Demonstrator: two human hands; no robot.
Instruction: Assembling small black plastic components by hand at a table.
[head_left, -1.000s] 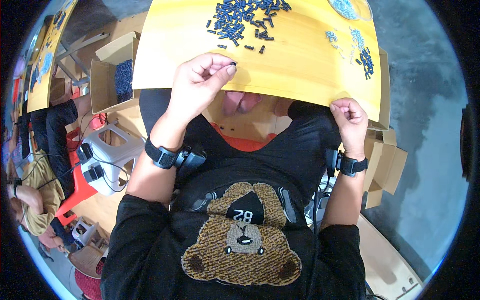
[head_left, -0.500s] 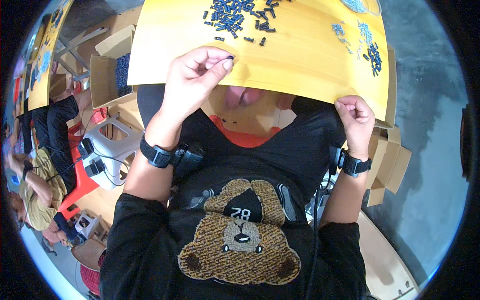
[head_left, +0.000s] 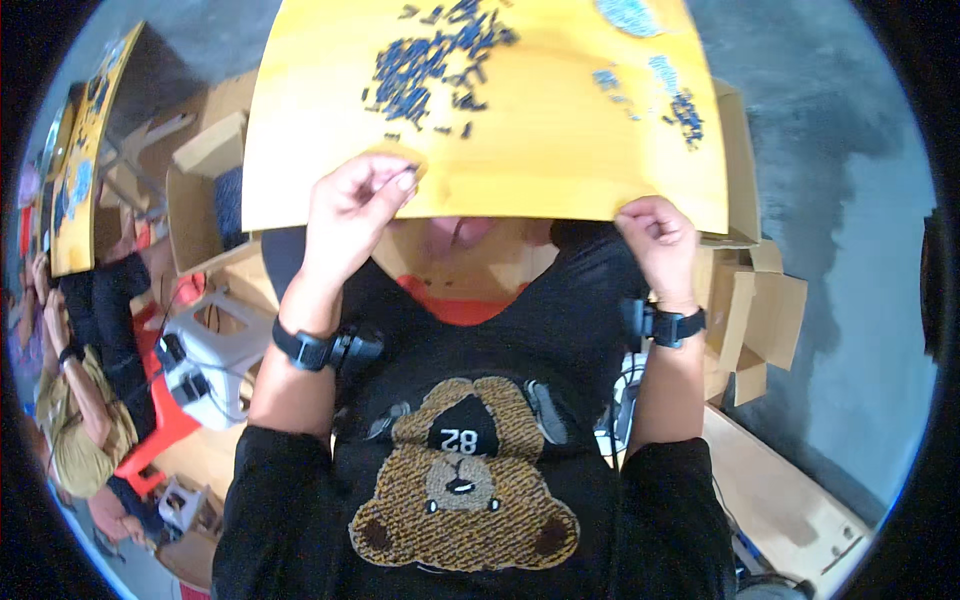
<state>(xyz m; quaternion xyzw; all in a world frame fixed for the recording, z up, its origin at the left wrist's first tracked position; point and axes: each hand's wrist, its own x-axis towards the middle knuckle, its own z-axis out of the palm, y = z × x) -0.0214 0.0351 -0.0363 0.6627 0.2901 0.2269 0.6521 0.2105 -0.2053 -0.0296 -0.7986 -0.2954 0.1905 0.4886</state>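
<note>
Over the near edge of the yellow tabletop (head_left: 540, 160), my left hand (head_left: 350, 210) pinches a small black part (head_left: 411, 169) between thumb and fingertips. My right hand (head_left: 662, 240) is at the same edge, farther right, with thumb and fingers pressed together; whatever is in them cannot be made out. A loose pile of small dark parts (head_left: 405, 80) lies beyond my left hand. Beyond the right hand are a small heap of dark parts (head_left: 686, 122), and next to it small pale-blue pieces (head_left: 662, 72).
At the table's far right sits a dish of pale-blue pieces (head_left: 628, 14). An open cardboard box (head_left: 195, 215) with dark contents stands left, another box (head_left: 770, 300) right. A white stool (head_left: 225, 335) and a seated person (head_left: 90, 420) at another yellow table (head_left: 78, 230) are at left.
The view has shifted, so the table and its piles sit lower and more to the left. Both hands keep their pinched shape near the table edge.
</note>
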